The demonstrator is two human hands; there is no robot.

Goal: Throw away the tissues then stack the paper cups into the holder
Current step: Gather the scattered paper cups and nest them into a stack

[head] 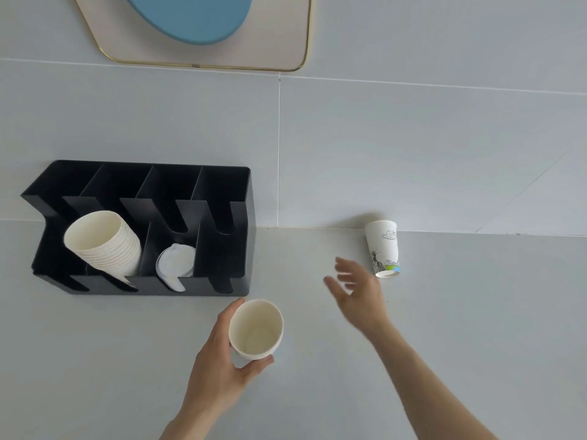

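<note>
My left hand (219,360) grips a white paper cup (255,328), mouth towards me, above the counter in front of the holder. The black cup holder (222,249) stands at the left against the wall. Its left slot carries a stack of white paper cups (104,242) lying on their side. A white lid (174,265) rests in the middle slot. My right hand (355,290) is blurred, fingers spread and empty, just left of a printed paper cup (384,249) that stands upside down near the wall. No tissues are in sight.
The grey counter (444,312) meets a grey tiled wall (381,138). A gold-rimmed panel with a blue oval (197,23) hangs on the wall above the holder. The holder's right slot (219,265) and its rear compartments look empty.
</note>
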